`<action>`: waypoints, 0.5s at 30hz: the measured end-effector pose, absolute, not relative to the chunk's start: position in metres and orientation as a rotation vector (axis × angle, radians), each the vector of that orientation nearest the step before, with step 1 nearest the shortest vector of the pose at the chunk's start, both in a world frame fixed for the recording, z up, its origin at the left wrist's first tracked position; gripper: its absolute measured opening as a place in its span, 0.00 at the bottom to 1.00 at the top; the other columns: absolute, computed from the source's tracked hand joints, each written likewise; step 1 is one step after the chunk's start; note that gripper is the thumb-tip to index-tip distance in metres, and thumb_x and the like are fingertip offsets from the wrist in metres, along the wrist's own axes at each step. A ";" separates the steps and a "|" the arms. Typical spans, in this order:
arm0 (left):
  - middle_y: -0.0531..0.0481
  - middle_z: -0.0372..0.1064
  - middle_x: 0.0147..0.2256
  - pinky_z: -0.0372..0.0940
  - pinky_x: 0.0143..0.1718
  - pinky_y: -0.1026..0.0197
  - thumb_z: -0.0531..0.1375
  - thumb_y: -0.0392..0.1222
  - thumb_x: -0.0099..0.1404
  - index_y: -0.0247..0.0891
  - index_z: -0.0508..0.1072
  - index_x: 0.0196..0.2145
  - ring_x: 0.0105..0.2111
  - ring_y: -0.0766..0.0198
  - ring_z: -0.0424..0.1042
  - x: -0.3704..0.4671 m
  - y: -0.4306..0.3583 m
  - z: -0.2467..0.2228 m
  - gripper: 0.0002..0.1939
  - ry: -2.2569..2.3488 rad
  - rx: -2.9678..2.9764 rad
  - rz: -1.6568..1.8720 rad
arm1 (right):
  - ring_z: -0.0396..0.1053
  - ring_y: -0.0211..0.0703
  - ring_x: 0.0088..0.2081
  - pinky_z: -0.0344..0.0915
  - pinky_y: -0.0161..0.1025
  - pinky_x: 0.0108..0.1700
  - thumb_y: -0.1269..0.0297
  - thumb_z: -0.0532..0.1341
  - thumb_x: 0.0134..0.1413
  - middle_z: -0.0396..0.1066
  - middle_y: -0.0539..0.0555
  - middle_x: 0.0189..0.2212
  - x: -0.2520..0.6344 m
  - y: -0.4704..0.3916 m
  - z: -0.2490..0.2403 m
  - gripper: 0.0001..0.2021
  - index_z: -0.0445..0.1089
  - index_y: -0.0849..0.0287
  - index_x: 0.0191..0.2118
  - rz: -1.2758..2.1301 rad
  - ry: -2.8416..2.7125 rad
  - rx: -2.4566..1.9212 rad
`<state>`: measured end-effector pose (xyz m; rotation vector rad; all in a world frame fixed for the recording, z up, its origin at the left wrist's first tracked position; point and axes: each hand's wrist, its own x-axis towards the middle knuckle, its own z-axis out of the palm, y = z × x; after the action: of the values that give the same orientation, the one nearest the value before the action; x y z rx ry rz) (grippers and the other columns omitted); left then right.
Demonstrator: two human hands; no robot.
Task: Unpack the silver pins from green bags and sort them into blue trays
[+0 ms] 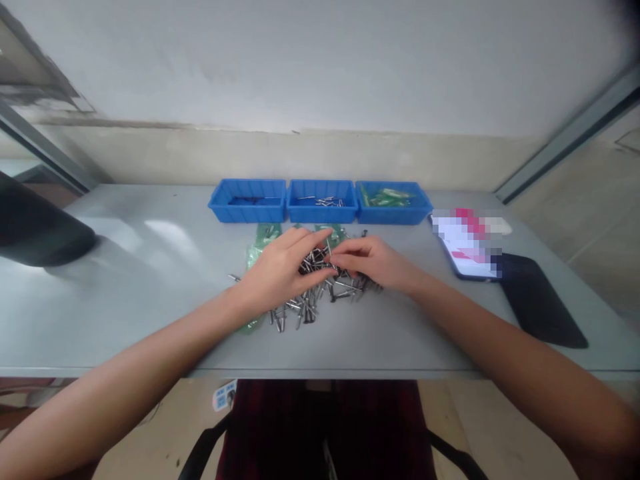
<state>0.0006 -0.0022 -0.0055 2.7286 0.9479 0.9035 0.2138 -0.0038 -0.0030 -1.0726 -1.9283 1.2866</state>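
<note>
A heap of silver blind rivets mixed with dark screws lies on the table in front of me. My left hand arches over the heap's left side, thumb and index finger wide apart. My right hand comes in from the right, its thumb and fingers pinched together at the heap's middle. A thin silver rivet sticks up at those fingertips. Small green packets lie behind and partly under my left hand. The hands hide part of the heap.
Three blue bins stand along the back: the left bin holds a few dark pieces, the middle bin silver rivets, the right bin green packets. A lit phone and a black slab lie right; a dark cylinder is left.
</note>
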 end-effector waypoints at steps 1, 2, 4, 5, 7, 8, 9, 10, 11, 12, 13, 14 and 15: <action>0.44 0.69 0.41 0.65 0.44 0.56 0.59 0.48 0.66 0.34 0.61 0.58 0.42 0.58 0.68 0.001 -0.002 -0.006 0.27 0.946 2.729 0.906 | 0.59 0.32 0.22 0.53 0.34 0.23 0.53 0.60 0.56 0.66 0.47 0.22 0.214 -0.004 -0.003 0.13 0.75 0.55 0.33 1.307 -1.926 -1.065; 0.44 0.69 0.41 0.65 0.44 0.56 0.59 0.48 0.66 0.34 0.61 0.58 0.42 0.58 0.68 0.001 -0.002 -0.006 0.27 0.944 2.733 0.910 | 0.59 0.33 0.23 0.53 0.33 0.23 0.52 0.60 0.56 0.66 0.47 0.22 0.214 -0.004 -0.003 0.13 0.75 0.55 0.33 1.320 -1.921 -1.059; 0.44 0.70 0.40 0.65 0.43 0.55 0.59 0.49 0.65 0.35 0.62 0.57 0.41 0.58 0.69 0.001 -0.001 -0.006 0.26 0.936 2.749 0.924 | 0.60 0.32 0.23 0.53 0.33 0.23 0.52 0.60 0.56 0.66 0.47 0.22 0.214 -0.004 -0.003 0.13 0.76 0.56 0.34 1.332 -1.918 -1.059; 0.44 0.70 0.40 0.65 0.43 0.55 0.59 0.49 0.65 0.35 0.63 0.57 0.40 0.58 0.69 0.001 -0.001 -0.005 0.26 0.930 2.761 0.938 | 0.59 0.32 0.23 0.53 0.33 0.23 0.52 0.60 0.56 0.65 0.47 0.22 0.214 -0.004 -0.003 0.14 0.76 0.56 0.35 1.335 -1.919 -1.063; 0.44 0.71 0.39 0.65 0.42 0.55 0.60 0.50 0.64 0.33 0.64 0.56 0.39 0.57 0.69 0.001 -0.001 -0.004 0.26 0.934 2.782 0.955 | 0.59 0.32 0.22 0.52 0.33 0.23 0.51 0.60 0.56 0.65 0.47 0.21 0.214 -0.004 -0.003 0.14 0.76 0.56 0.35 1.336 -1.919 -1.075; 0.45 0.71 0.38 0.65 0.42 0.55 0.61 0.50 0.64 0.33 0.64 0.55 0.39 0.57 0.69 0.001 -0.002 -0.004 0.27 0.946 2.786 0.958 | 0.59 0.32 0.22 0.52 0.33 0.23 0.51 0.60 0.56 0.65 0.47 0.21 0.215 -0.004 -0.004 0.15 0.76 0.56 0.36 1.333 -1.918 -1.084; 0.45 0.72 0.38 0.64 0.42 0.55 0.61 0.50 0.63 0.33 0.65 0.55 0.39 0.58 0.69 0.001 -0.002 -0.003 0.27 0.965 2.786 0.959 | 0.59 0.32 0.22 0.51 0.34 0.23 0.51 0.60 0.56 0.64 0.47 0.21 0.215 -0.004 -0.004 0.15 0.76 0.57 0.36 1.330 -1.917 -1.092; 0.45 0.72 0.38 0.64 0.43 0.55 0.61 0.50 0.63 0.33 0.65 0.55 0.39 0.57 0.69 0.001 -0.002 -0.002 0.27 0.985 2.785 0.958 | 0.59 0.33 0.22 0.51 0.34 0.23 0.50 0.60 0.56 0.64 0.47 0.20 0.215 -0.004 -0.004 0.15 0.77 0.57 0.36 1.326 -1.915 -1.098; 0.46 0.73 0.38 0.64 0.43 0.55 0.62 0.50 0.62 0.34 0.65 0.55 0.39 0.57 0.69 0.002 -0.002 -0.002 0.27 1.001 2.781 0.955 | 0.59 0.33 0.23 0.51 0.34 0.23 0.50 0.60 0.56 0.64 0.47 0.20 0.216 -0.003 -0.004 0.16 0.77 0.56 0.37 1.323 -1.917 -1.103; 0.46 0.73 0.39 0.64 0.43 0.55 0.62 0.50 0.62 0.34 0.65 0.55 0.39 0.57 0.69 0.002 -0.003 -0.001 0.27 1.011 2.777 0.952 | 0.58 0.33 0.23 0.50 0.34 0.23 0.50 0.60 0.56 0.64 0.47 0.20 0.216 -0.003 -0.004 0.16 0.77 0.56 0.37 1.317 -1.921 -1.107; 0.46 0.73 0.39 0.63 0.43 0.55 0.62 0.50 0.62 0.34 0.65 0.54 0.39 0.57 0.70 0.002 -0.003 0.000 0.27 1.016 2.772 0.949 | 0.58 0.33 0.23 0.50 0.34 0.24 0.50 0.60 0.56 0.63 0.47 0.20 0.217 -0.003 -0.004 0.16 0.77 0.57 0.36 1.306 -1.926 -1.109; 0.46 0.73 0.39 0.63 0.43 0.55 0.62 0.50 0.62 0.34 0.65 0.54 0.39 0.57 0.70 0.002 -0.003 0.000 0.27 1.018 2.766 0.946 | 0.57 0.33 0.23 0.51 0.34 0.24 0.49 0.59 0.56 0.63 0.47 0.20 0.217 -0.003 -0.004 0.16 0.76 0.57 0.34 1.293 -1.934 -1.109; 0.46 0.73 0.39 0.63 0.43 0.55 0.62 0.50 0.62 0.35 0.66 0.53 0.39 0.58 0.70 0.002 -0.003 0.001 0.26 1.017 2.760 0.942 | 0.57 0.33 0.23 0.51 0.34 0.24 0.49 0.59 0.56 0.63 0.47 0.20 0.217 -0.003 -0.004 0.16 0.76 0.57 0.32 1.278 -1.944 -1.108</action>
<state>0.0021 -0.0034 0.0009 2.7600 1.0174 0.9425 0.2169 -0.0028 -0.0043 -1.1082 -1.9444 1.2780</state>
